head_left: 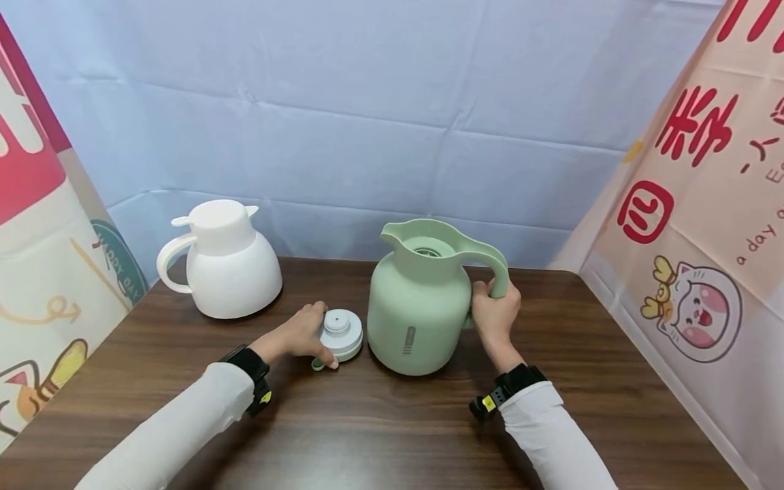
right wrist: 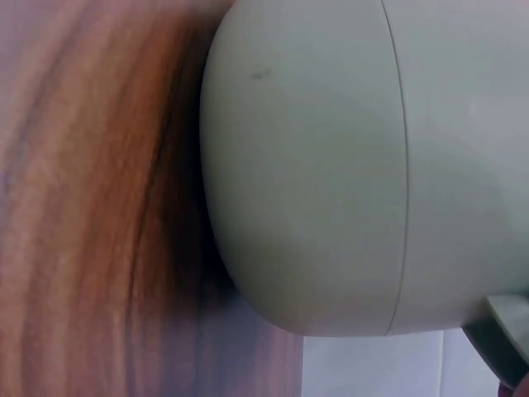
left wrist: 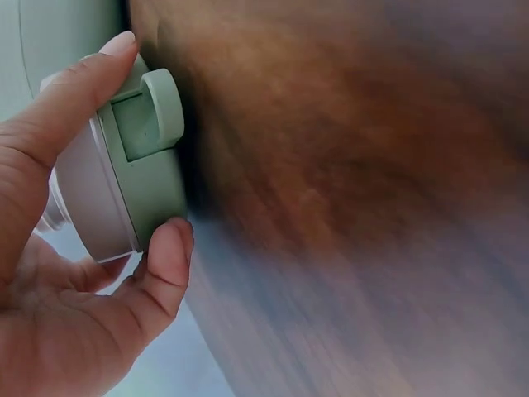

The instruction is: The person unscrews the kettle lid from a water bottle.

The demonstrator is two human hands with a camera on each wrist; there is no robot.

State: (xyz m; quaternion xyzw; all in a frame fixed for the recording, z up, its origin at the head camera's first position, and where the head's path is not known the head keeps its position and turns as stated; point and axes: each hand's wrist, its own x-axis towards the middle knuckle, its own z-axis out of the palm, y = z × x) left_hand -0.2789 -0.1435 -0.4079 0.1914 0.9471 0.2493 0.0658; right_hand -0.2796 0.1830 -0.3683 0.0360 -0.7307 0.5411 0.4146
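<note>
A green insulated jug [head_left: 419, 309] stands upright on the table with its top open. My right hand [head_left: 497, 312] grips its handle [head_left: 501, 279] from the right; in the right wrist view the jug's body [right wrist: 306, 165] fills the picture and the hand is almost wholly outside it. Just left of the jug lies its round lid [head_left: 344, 337], upside down, with the grey-white plug facing up and the green top underneath. My left hand [head_left: 304, 331] holds this lid by its sides, thumb on one edge and fingers on the opposite one. A green loop tab [left wrist: 169, 107] sticks out from the lid.
A white jug [head_left: 229, 272] with its lid on stands at the back left, handle to the left. The brown wooden table [head_left: 380, 435] ends at a pale blue cloth [head_left: 355, 136] behind, and printed cloths [head_left: 692, 224] hang at both sides.
</note>
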